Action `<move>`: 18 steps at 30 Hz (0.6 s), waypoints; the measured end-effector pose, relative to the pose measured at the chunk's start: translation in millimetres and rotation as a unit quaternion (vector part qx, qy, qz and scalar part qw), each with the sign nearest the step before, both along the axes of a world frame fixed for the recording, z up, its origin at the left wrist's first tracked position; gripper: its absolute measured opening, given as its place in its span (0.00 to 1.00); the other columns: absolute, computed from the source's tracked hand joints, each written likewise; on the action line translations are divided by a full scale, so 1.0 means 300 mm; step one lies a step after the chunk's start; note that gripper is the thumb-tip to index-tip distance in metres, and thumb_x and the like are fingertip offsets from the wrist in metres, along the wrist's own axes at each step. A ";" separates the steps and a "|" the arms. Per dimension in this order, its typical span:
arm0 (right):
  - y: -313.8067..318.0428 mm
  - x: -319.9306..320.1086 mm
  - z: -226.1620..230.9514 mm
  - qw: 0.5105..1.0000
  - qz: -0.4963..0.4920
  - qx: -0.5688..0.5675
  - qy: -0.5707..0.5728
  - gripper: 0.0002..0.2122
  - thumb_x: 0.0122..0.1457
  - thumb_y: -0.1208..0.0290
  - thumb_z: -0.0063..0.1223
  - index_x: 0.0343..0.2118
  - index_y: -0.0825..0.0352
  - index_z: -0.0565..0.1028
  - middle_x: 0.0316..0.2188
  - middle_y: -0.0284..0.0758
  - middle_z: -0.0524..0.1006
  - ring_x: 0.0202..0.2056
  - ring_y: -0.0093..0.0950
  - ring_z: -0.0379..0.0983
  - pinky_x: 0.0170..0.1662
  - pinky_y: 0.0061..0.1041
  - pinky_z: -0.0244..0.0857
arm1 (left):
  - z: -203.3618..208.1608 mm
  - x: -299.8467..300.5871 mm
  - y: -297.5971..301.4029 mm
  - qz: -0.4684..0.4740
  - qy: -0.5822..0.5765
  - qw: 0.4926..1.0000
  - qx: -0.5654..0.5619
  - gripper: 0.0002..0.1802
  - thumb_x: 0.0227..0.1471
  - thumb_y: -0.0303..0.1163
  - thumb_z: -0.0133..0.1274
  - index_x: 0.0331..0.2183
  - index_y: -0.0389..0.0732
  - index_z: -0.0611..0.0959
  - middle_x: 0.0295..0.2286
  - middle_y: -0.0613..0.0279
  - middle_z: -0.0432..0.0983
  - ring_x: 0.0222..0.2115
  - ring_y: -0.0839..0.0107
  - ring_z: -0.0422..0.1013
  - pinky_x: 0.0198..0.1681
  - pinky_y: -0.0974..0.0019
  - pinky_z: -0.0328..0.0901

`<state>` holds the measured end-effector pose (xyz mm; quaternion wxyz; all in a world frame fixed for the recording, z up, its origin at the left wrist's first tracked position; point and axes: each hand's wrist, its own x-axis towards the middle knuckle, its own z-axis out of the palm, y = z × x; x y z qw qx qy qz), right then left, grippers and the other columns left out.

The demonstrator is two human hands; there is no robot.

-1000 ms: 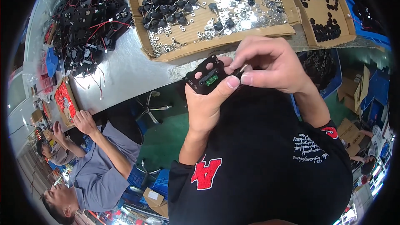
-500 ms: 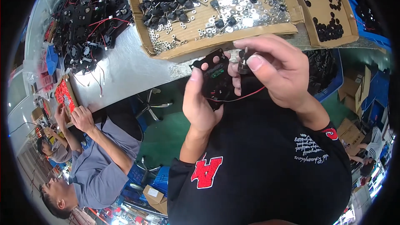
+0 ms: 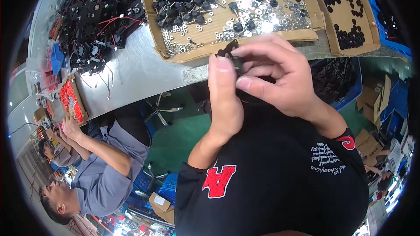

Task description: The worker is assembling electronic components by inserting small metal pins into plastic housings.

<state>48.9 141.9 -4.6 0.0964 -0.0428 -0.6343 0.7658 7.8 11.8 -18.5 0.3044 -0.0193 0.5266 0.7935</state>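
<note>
My left hand (image 3: 225, 100) is closed on a black plate (image 3: 228, 49), now turned nearly edge-on and mostly covered by the fingers. Close against it, my right hand (image 3: 280, 78) is closed with its thumb and fingers around a small black knob (image 3: 238, 66) with a metal stud. Motion blur and the fingertips hide where the knob meets the plate. Both hands are just off the table's near edge, in front of a cardboard tray (image 3: 188, 57).
The tray holds black knobs (image 3: 188, 2), metal nuts (image 3: 175, 43) and washers. A second tray (image 3: 365, 49) of black rings stands at right. Black fan assemblies (image 3: 100, 17) with red wires lie at left. A co-worker's hand (image 3: 72, 129) is by a box of red parts (image 3: 70, 98).
My right hand has moved left and brought the knob against the plate. My left hand has turned the plate from face-on to nearly edge-on. The co-worker's hands have shifted.
</note>
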 end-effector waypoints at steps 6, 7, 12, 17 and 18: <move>0.056 -0.007 0.007 0.994 0.053 0.092 -0.037 0.13 0.52 0.83 0.59 0.42 0.74 0.76 0.41 0.35 0.72 0.36 0.19 0.72 0.35 0.15 0.70 | 0.026 -0.019 0.005 -0.013 0.099 0.990 -0.097 0.25 0.62 0.45 0.42 0.50 0.33 0.66 0.40 0.60 0.68 0.40 0.76 0.63 0.45 0.69 0.60; 0.053 -0.008 0.005 0.994 0.054 0.093 -0.037 0.13 0.52 0.83 0.59 0.42 0.74 0.76 0.41 0.35 0.72 0.36 0.19 0.72 0.35 0.15 0.70 | 0.027 -0.016 0.006 -0.004 0.115 0.988 -0.098 0.26 0.61 0.45 0.44 0.50 0.33 0.66 0.39 0.60 0.68 0.39 0.76 0.63 0.44 0.70 0.60; 0.022 0.001 -0.021 0.988 0.020 -0.139 -0.064 0.12 0.55 0.81 0.56 0.42 0.74 0.77 0.38 0.35 0.73 0.32 0.20 0.72 0.35 0.18 0.68 | -0.005 -0.003 -0.020 -0.051 0.075 0.995 -0.027 0.37 0.61 0.60 0.24 0.52 0.36 0.64 0.41 0.63 0.66 0.37 0.77 0.62 0.38 0.73 0.59; -0.009 0.012 -0.041 0.996 -0.038 0.080 0.009 0.15 0.51 0.74 0.62 0.44 0.66 0.80 0.35 0.33 0.72 0.34 0.20 0.68 0.37 0.18 0.63 | 0.027 0.019 0.004 -0.012 0.073 0.997 -0.025 0.32 0.65 0.53 0.20 0.52 0.37 0.64 0.42 0.61 0.67 0.43 0.73 0.64 0.48 0.70 0.59; -0.013 0.011 -0.051 0.996 -0.038 0.080 0.009 0.15 0.51 0.74 0.62 0.44 0.66 0.80 0.35 0.33 0.72 0.34 0.20 0.68 0.37 0.18 0.63 | 0.031 0.028 0.002 -0.011 0.039 0.999 -0.011 0.31 0.65 0.52 0.21 0.51 0.37 0.65 0.43 0.60 0.67 0.44 0.73 0.64 0.49 0.69 0.59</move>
